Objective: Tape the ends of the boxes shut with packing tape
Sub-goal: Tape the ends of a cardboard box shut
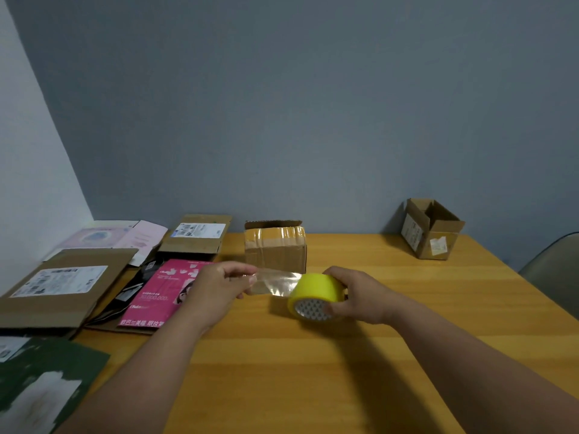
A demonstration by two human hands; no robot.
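— Counter [313,386] first: where's the box [275,250]?

— Just beyond your grips, upright. Your right hand [360,296] clasps the tape roll [315,297]; your left hand [219,286], nearer the box, pinches the strip [277,281], running left-right.

— Where did the single view sit?
— On the person's head, facing forward and down over the wooden table [407,339], toward the grey wall [313,104].
— How near?
— Close: both forearms entered from the bottom edge, and the wide lens bent the wall's left corner.
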